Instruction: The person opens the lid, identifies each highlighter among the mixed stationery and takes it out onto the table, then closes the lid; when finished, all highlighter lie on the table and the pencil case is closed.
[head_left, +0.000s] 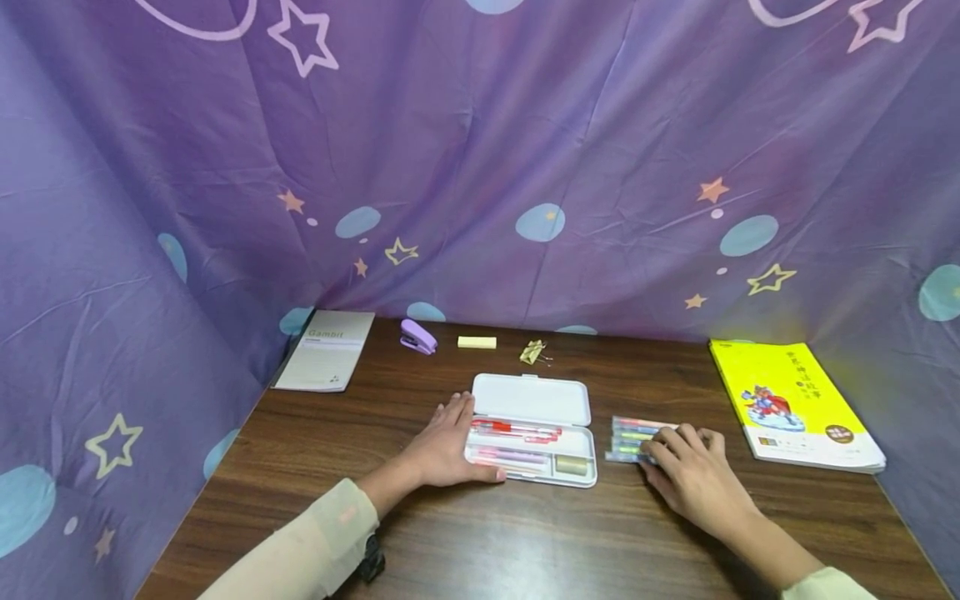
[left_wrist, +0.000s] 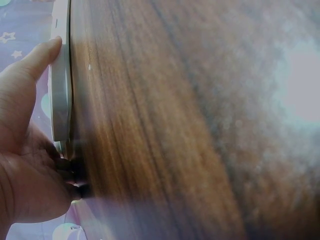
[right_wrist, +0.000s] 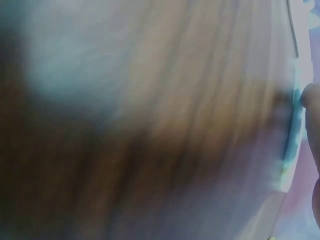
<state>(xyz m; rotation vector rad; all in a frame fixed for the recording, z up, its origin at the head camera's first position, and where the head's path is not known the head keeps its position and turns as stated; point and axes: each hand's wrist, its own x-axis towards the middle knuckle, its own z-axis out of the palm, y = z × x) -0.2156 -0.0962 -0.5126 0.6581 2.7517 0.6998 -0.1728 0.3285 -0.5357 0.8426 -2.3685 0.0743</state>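
A white pencil case (head_left: 531,401) lies open on the table, with red pens (head_left: 517,430), pale pink and purple pens (head_left: 510,458) and a tan block (head_left: 572,465) in its compartments. My left hand (head_left: 450,446) rests against the case's left end. Its fingers stretch along that side, and the thumb touches the front wall, also seen in the left wrist view. To the right of the case lies a row of coloured pens (head_left: 630,435). My right hand (head_left: 693,479) holds their right end with bent fingers; its thumb (right_wrist: 311,102) touches a blue pen, blurred in the right wrist view.
Along the back stand a purple stapler (head_left: 418,337), a yellow sticky-note pad (head_left: 477,342) and a gold binder clip (head_left: 533,352). A grey notebook (head_left: 326,354) lies at the back left, a yellow book (head_left: 795,404) at the right. A purple curtain (head_left: 480,167) encloses the wooden table (head_left: 525,542).
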